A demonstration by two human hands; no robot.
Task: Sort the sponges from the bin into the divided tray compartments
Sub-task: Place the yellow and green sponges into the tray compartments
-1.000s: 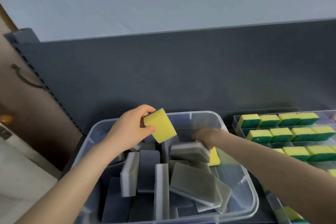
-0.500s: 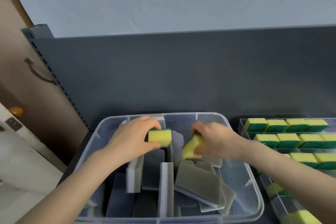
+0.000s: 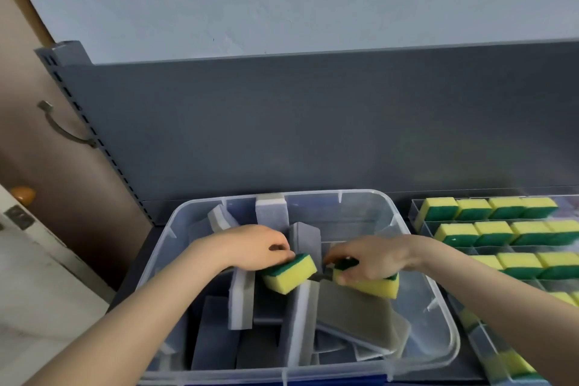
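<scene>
Grips closed: left hand pinches one yellow-green sponge, right hand clasps a second sponge, both just above grey sponges inside the bin, apparently paired for one trip to the divided tray right of the bin.

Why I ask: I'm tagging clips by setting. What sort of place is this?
Likely a shop or stockroom shelf bay: a grey metal back panel with a slotted upright, a clear bin of loose grey sponges, and a divided tray lined with identical yellow-green sponges.
</scene>
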